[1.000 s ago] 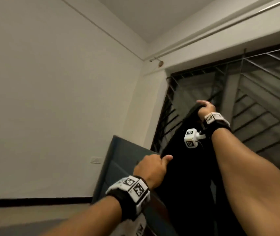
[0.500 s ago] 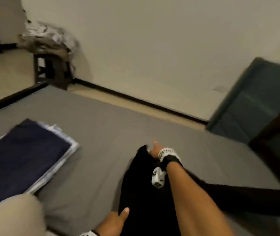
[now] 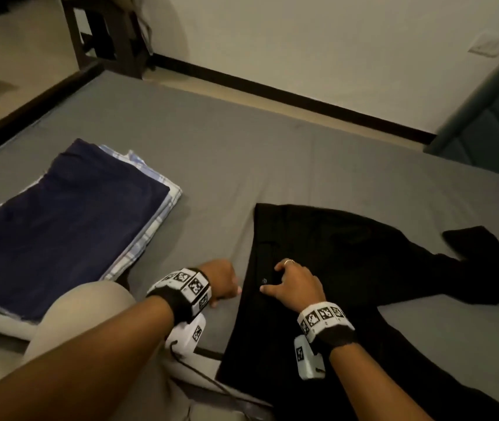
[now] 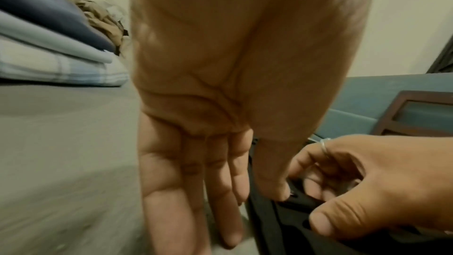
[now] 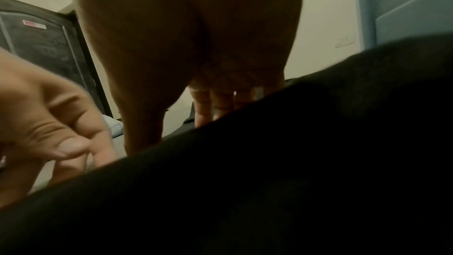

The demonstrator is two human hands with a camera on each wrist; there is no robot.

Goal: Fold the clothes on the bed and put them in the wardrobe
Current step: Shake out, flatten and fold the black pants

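Now the right hand [image 3: 295,284] pinches the waistband of the black trousers [image 3: 348,268], legs trailing toward three o'clock, while the left hand [image 3: 222,281], fingers relaxed, rests at their nine-o'clock edge.

Black garment [image 3: 348,268] flat on bed [image 3: 242,165]

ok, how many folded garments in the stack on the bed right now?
3 visible: a navy piece on top, a pale blue layer under it, and a plaid one at the bottom, left of the black trousers. More may be hidden inside the stack.
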